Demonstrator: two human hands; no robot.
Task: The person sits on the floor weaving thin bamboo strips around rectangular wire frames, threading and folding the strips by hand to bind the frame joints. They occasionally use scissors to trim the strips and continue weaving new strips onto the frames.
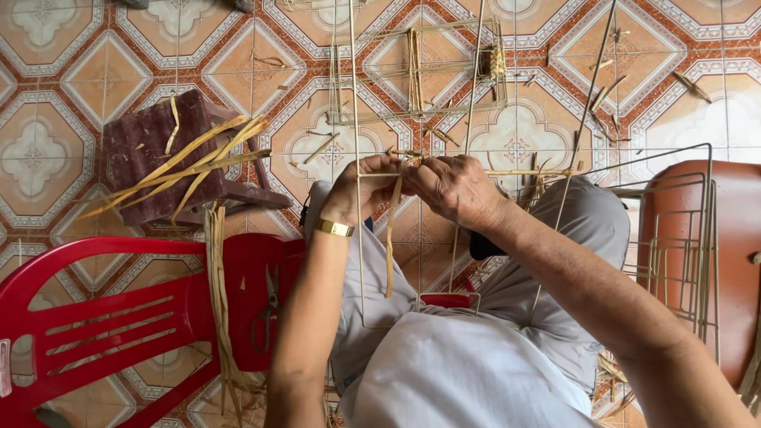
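My left hand (358,192) and right hand (452,189) both pinched one straw strip (390,238) on one wire frame (357,103); one pair of scissors (268,313) lay on the red chair (119,317).

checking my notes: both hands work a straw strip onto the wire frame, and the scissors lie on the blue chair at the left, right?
Not quite: the chair is red, not blue. The head view shows the scissors lying on it, while both hands work the strip onto the frame.

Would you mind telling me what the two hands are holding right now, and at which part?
Both the left hand and right hand grip a wire frame at its horizontal crossbar, pinching a straw strip at its upper end, where it meets the bar.
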